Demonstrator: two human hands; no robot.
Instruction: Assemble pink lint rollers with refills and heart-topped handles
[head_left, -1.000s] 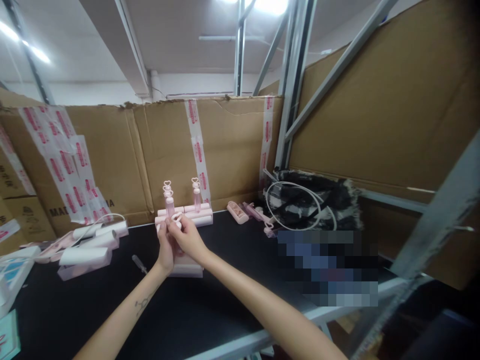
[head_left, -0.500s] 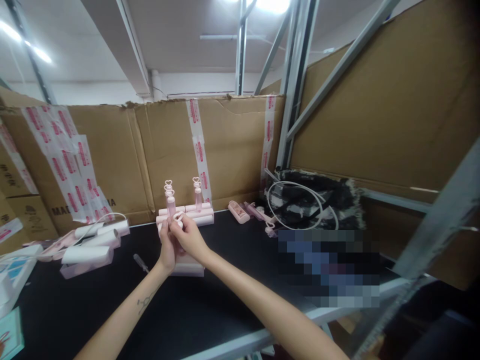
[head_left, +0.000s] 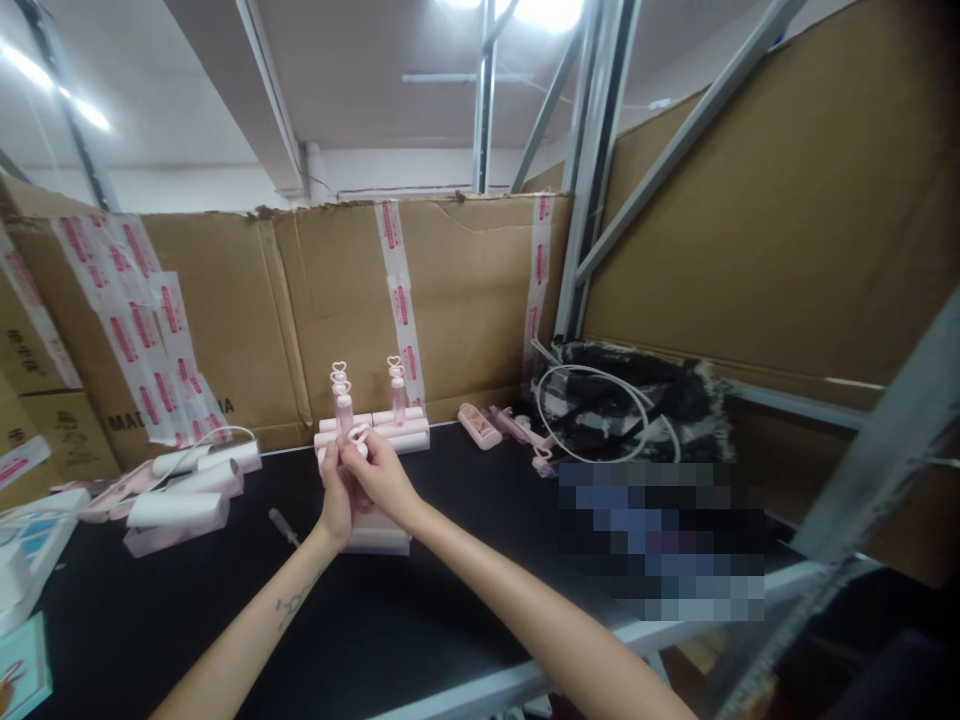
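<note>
Across the last second almost nothing on the black worktable (head_left: 420, 620) has shifted; the small drift of everything in the view looks like the head camera moving rather than the things. The cardboard wall (head_left: 315, 300) with its strips of printed tape stands along the back, and the dark patterned bag (head_left: 637, 410) with a white cord looped over it lies at the right as before. At the left the heap of white rolls (head_left: 176, 490) keeps its place, and a small screwdriver (head_left: 283, 525) lies on the table between that heap and the hands. Behind the hands, against the cardboard, the pink rolls (head_left: 397, 432) are stacked with two pink heart-topped handles (head_left: 395, 385) standing upright above them. Both arms stay stretched forward to the middle of the table, and the hands have not parted. The left hand (head_left: 335, 495) is curled shut around the lower part of a small pink piece (head_left: 352, 438), and the right hand (head_left: 384, 478) is closed over it from the other side, its fingertips pinching at the top. The piece sits just above a pink holder (head_left: 379, 538) that rests flat on the table under the wrists; at this distance it cannot be told whether piece and holder touch. The steady grip and unmoved surroundings suggest the fitting work on this piece is still under way, with only the fingers adjusting.
</note>
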